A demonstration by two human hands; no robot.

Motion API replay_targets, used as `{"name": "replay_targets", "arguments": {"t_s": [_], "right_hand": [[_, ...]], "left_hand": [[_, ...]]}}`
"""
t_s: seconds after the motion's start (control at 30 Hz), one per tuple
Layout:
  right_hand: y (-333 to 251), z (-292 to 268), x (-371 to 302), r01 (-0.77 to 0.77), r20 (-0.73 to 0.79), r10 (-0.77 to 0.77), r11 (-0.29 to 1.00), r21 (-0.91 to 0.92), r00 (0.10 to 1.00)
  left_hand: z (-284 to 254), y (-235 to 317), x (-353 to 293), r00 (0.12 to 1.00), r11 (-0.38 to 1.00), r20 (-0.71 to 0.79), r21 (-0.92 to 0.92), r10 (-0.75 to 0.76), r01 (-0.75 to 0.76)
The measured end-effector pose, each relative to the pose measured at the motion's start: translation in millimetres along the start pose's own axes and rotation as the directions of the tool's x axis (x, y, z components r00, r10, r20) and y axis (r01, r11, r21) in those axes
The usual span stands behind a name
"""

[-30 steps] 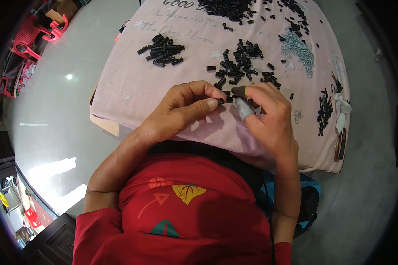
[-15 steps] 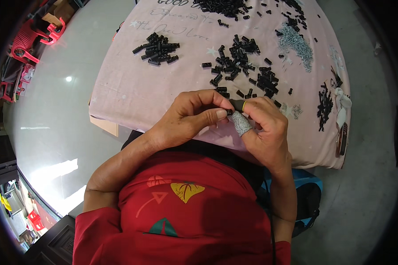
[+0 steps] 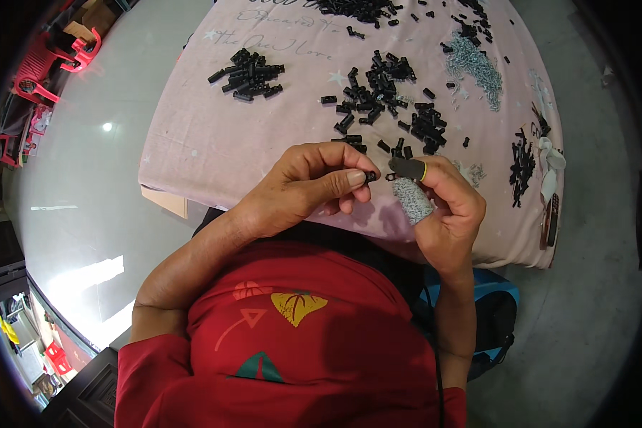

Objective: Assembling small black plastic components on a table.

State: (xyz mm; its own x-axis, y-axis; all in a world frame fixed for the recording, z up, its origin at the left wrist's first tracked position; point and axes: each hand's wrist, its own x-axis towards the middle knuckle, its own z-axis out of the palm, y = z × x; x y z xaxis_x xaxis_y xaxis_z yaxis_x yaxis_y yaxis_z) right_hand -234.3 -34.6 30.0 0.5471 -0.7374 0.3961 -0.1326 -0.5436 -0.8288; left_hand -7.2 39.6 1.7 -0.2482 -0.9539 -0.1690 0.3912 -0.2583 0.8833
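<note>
My left hand [image 3: 310, 182] pinches a small black cylindrical plastic part [image 3: 370, 176] between thumb and forefinger. Just right of it, my right hand [image 3: 442, 200] grips a tiny black ring-ended piece [image 3: 390, 177] at its fingertips. A dark finger cot [image 3: 408, 168] with a yellow edge covers the right forefinger, and a grey knitted sleeve [image 3: 412, 201] wraps the right thumb. A narrow gap separates the two pieces. Beyond my hands lies a loose heap of black cylindrical parts [image 3: 381, 85]; a smaller pile of similar parts [image 3: 250, 75] sits to its left.
A pink printed cloth [image 3: 185, 128] covers the table. Silvery small metal pieces [image 3: 474, 68] lie at the far right, thin black strips [image 3: 522, 167] near the right edge. A large black heap [image 3: 357, 7] is at the back. Red plastic chairs [image 3: 39, 64] stand on the left.
My hands have drawn apart; the right has shifted slightly right, and the ring-ended piece at its fingertips now shows. The left still holds the black cylindrical part. The whole view has shifted a little.
</note>
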Motion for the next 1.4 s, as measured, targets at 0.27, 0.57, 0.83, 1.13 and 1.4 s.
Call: {"name": "replay_targets", "arguments": {"t_s": [0.27, 0.57, 0.83, 1.13, 1.4], "right_hand": [[0.0, 5.6, 0.1, 0.061, 0.029, -0.060, 0.998, -0.021, 0.998], [-11.0, 3.2, 3.4, 0.129, 0.078, -0.116, 0.973, -0.190, 0.990], [-11.5, 1.1, 5.8, 0.138, 0.098, -0.117, 0.962, -0.236, 0.988], [-13.5, 1.1, 11.7, 0.278, 0.171, -0.235, 0.912, -0.301, 0.957], [-17.5, -0.1, 20.4, 0.368, 0.277, -0.280, 0.860, -0.354, 0.919]], "left_hand": [[-0.3, -3.4, 0.9, 0.999, 1.000, 0.031, -0.007, 0.023, -0.022], [-0.9, -1.8, 1.6, 0.999, 1.000, 0.047, 0.003, 0.008, -0.008], [0.8, -1.0, 0.6, 1.000, 1.000, 0.025, 0.000, -0.019, 0.019], [2.2, -0.6, -0.9, 0.999, 0.999, 0.006, -0.008, -0.043, 0.043], [1.5, -1.2, -1.0, 0.999, 0.999, -0.035, 0.045, -0.010, 0.011]]}}
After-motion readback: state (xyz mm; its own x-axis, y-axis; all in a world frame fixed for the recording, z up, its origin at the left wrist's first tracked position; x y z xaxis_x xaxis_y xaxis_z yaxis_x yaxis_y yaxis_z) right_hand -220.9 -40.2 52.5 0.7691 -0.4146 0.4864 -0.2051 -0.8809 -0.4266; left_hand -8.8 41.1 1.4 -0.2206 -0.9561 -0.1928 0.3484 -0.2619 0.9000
